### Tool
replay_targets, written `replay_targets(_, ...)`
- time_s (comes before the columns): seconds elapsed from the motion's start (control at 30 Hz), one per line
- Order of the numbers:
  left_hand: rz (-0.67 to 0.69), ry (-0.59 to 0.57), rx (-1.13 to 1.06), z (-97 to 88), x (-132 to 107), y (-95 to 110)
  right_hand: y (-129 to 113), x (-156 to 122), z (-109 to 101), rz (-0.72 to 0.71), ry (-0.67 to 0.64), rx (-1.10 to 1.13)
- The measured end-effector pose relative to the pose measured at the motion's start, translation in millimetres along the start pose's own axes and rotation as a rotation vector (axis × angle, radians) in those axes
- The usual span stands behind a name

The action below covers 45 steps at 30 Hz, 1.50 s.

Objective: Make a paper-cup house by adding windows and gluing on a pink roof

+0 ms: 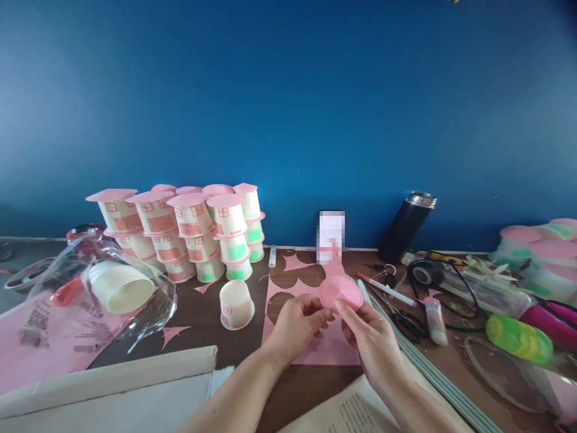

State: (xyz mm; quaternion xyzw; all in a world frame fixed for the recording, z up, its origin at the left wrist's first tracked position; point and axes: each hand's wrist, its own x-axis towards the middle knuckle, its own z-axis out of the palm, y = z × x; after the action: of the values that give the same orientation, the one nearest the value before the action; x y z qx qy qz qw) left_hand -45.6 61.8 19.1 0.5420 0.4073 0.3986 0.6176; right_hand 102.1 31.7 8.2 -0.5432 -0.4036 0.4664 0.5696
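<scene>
A round pink paper cone (340, 290), shallow in shape, is held up in front of me. My right hand (367, 328) pinches its near right edge, thumb on top. At its lower left edge, my left hand (300, 322) has its fingers curled and closed on the rim; the exact fingertip contact is partly hidden. Below both hands lies a pink paper sheet (315, 355) with round holes cut from it. Left of the sheet, a single white paper cup (237, 305) stands upside down, a small pink window drawn on its side.
Stacked cups with pink tops (189, 225) stand at back left, beside plastic-wrapped cups (121, 287). A phone (330, 234) leans on the blue wall. Rightward are a black bottle (406, 225), scissors (408, 322), a glue tube (435, 322) and grey-green sticks (433, 367). A white box (112, 385) lies front left.
</scene>
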Motion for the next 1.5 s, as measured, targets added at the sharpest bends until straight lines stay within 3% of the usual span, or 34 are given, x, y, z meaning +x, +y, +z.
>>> replay_targets(0.77, 0.013, 0.006, 0.046, 1.2, 1, -6, -5, -2, 2, -0.020, -0.012, -0.007)
replay_targets(1.03, 0.015, -0.025, 0.054, 2.3, 0, -3, -6, -3, 3, -0.067, 0.026, -0.129)
replay_targets(1.37, -0.001, 0.080, 0.040, -0.3, 1, -1, -12, -9, 3, -0.033, 0.024, -0.182)
replay_targets(1.5, 0.014, 0.130, 0.022, -1.4, 1, 0, -12, -8, 4, -0.063, -0.037, -0.186)
